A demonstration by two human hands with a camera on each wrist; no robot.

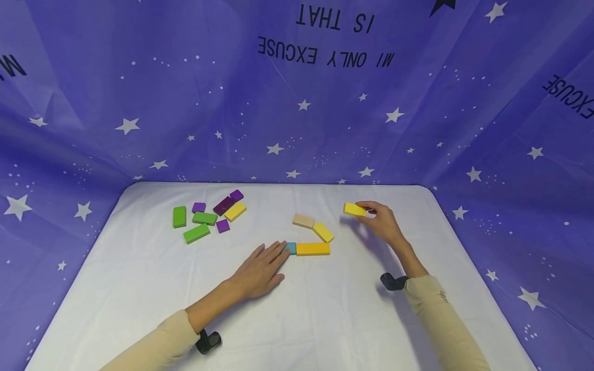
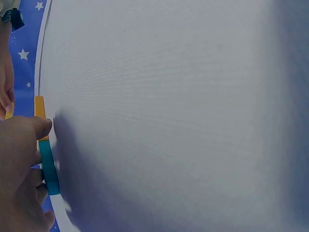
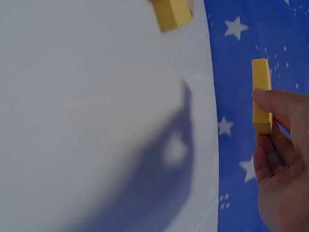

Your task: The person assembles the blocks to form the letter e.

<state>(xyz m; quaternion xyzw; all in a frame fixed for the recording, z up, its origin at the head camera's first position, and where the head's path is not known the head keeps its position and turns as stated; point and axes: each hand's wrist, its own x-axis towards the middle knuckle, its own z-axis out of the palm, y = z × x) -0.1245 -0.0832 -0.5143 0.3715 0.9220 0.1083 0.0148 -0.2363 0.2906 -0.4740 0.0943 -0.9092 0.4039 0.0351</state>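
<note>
The right hand (image 1: 381, 221) pinches a yellow rectangular block (image 1: 353, 209) between thumb and fingers, raised above the white cloth-covered table (image 1: 343, 324) toward its far right corner. The left hand (image 1: 259, 270), fingers extended, rests on a blue rectangular block (image 1: 292, 248) about midway between the side edges. The blue block abuts an orange rectangular block (image 1: 313, 249).
</note>
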